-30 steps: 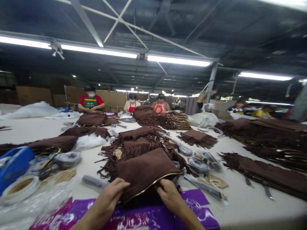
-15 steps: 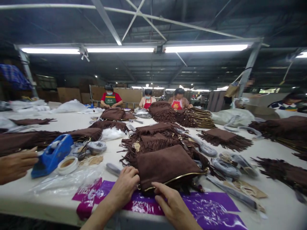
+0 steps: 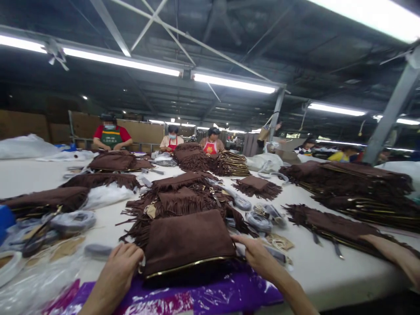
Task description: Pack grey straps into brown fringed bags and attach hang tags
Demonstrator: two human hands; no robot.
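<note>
A brown suede-like bag [image 3: 190,238] with a gold zipper along its near edge lies in front of me, dark fringe showing at its left side. At its left end, my left hand [image 3: 120,271] is closed with the fingertips on the corner beside a small metal ring. My right hand [image 3: 259,256] is at the right end, index finger stretched along the side edge and the other fingers bent at the corner; what is under them is partly hidden. Purple printed plastic [image 3: 223,288] lies under the bag at the table's front edge.
Fringed brown bags [image 3: 183,201] are heaped just behind, and a tall stack [image 3: 354,183] stands at the right. A co-worker's hand [image 3: 390,253] rests on a bag at right. Wrapped straps [image 3: 259,221], scissors [image 3: 37,236] and a tape roll [image 3: 9,264] lie about. Several people sit opposite.
The view has turned right. My right hand has moved from the zipper's left part to the bag's right end; the left stays at the left corner. A co-worker's hand appears at right.
</note>
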